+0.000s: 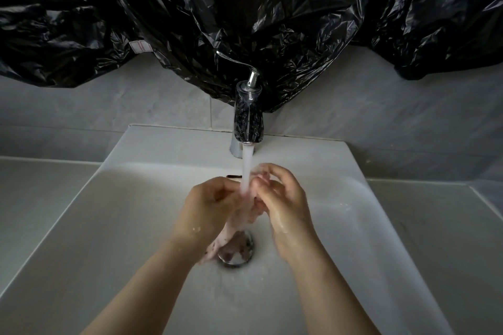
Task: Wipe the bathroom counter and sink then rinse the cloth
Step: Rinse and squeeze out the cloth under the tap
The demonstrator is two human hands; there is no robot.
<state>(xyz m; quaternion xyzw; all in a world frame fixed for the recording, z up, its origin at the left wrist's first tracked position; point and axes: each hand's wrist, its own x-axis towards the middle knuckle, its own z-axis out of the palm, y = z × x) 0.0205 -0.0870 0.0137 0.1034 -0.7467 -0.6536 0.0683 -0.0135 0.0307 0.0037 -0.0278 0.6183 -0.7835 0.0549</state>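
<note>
A pale pink wet cloth (246, 212) hangs between my two hands under the running water from the chrome faucet (248, 128). My left hand (209, 204) grips the cloth's left side, fingers closed. My right hand (283, 198) pinches the cloth's upper right part beside the stream. The cloth's lower end droops toward the round metal drain (238, 254) of the white rectangular sink (114, 215). Much of the cloth is blurred and hidden by my fingers and the water.
Grey-white counter (40, 193) lies on both sides of the sink, with another stretch of it at right (441, 212). Black plastic sheeting (245, 22) hangs over the wall behind the faucet. Grey wall tiles (109, 106) show beneath it. Water droplets lie on the sink's right slope.
</note>
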